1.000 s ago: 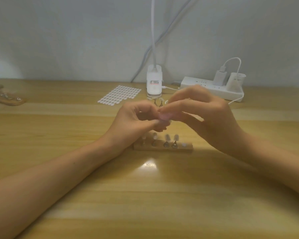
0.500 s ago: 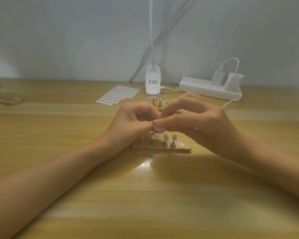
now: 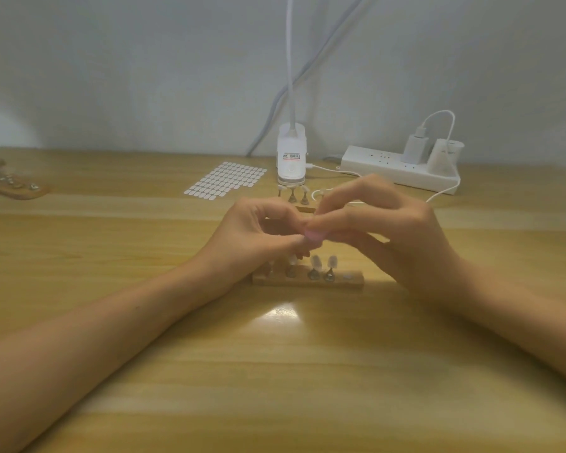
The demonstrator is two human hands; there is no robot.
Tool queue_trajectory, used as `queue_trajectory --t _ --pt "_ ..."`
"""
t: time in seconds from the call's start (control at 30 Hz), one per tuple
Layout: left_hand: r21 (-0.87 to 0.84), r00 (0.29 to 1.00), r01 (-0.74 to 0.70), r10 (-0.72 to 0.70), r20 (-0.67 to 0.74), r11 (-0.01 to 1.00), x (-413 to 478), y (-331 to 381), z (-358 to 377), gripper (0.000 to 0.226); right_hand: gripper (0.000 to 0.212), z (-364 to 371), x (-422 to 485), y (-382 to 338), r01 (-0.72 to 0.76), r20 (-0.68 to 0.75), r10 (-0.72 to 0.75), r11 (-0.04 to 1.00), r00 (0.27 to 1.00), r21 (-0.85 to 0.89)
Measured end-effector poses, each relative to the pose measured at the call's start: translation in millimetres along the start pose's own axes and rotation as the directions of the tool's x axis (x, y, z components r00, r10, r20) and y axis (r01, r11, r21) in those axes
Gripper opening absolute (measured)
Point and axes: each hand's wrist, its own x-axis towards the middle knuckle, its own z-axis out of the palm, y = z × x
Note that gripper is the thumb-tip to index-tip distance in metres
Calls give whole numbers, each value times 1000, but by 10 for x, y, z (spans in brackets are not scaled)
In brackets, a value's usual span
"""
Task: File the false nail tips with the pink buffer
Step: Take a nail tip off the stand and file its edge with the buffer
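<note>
The left hand [image 3: 255, 237] and right hand [image 3: 389, 230] meet above the table's [image 3: 275, 371] middle. The right thumb and fingers pinch the buffer [image 3: 313, 236], a pink blur at the meeting point. The left thumb and forefinger are pressed together against it, probably on a tip, though the fingers hide it.

At 6 o'clock, just below the hands, stands the holder [image 3: 307, 280] with more tips [image 3: 315, 261] upright on it. Its right-end slot looks bare.

The risks, as I judge them:
- A small tip under a sideways stroke could twist or spring out of so slight a pinch.
- The hands work close over the holder, so a dropped wrist could knock the standing tips over.
- A hidden tip means pressure is set by feel, and too much could thin one edge unevenly.
</note>
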Motion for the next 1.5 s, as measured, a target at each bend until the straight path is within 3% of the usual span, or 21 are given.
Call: queue_trajectory --t 0.13,0.23,0.4,0.53,0.7,0.77,0.87,0.93,1.07,1.17,1.23,1.33,1.37,1.43,1.5 --pt "-32 1000 9 -10 -20 999 18 12 -5 35 15 -19 22 19 39 4 -39 999 999 24" --pt "-43 1000 7 -8 -23 999 9 7 1 29 15 -30 27 31 -28 -33 30 998 999 51" --pt "-65 999 31 -30 13 997 6 27 -2 27 13 31 18 -52 59 -7 -59 998 998 35" --pt "-48 1000 18 -19 -4 999 6 1 -10 29 14 -32 15 -14 -42 -52 45 997 998 65" --pt "-78 1000 9 -8 16 997 3 -5 -24 24 13 69 -8 -123 73 -24 -72 995 997 67" --pt "-81 1000 8 -9 -12 997 12 -9 -16 19 21 -27 41 -59 15 -86 -8 996 996 83" --pt "-97 999 -14 11 -34 995 7 -1 -10 9 27 -128 83 52 -184 -213 204 977 955 108" --pt "-100 998 -43 40 -39 994 -6 7 -9 6 20 -130 84 79 -355 -174 412 891 895 284" --pt "-66 996 -78 75 -56 995 -12 0 -7 10 14 -86 80 63 -634 146 676 564 723 529" --pt "-54 993 -97 93 -71 994 -4 -3 -13 23 35 -86 116 31 -707 344 736 252 584 661" --pt "-50 992 -111 108 -72 993 0 -5 -11 28 38 -104 155 0 -720 420 702 190 575 668" --pt "-41 989 -121 117 -89 992 2 -18 -7 35 33 -115 186 -37 -760 442 666 303 601 576" --pt "-51 989 -119 114 -97 992 0 -18 -7 38 29 -114 186 -64 -755 426 648 386 631 530" --pt "-63 988 -130 124 -87 990 -7 -12 -8 45 19 -109 169 -140 -610 328 515 688 792 393" --pt "-45 987 -147 144 -68 988 -12 -9 -7 52 20 -105 141 -168 -440 248 382 864 890 247"
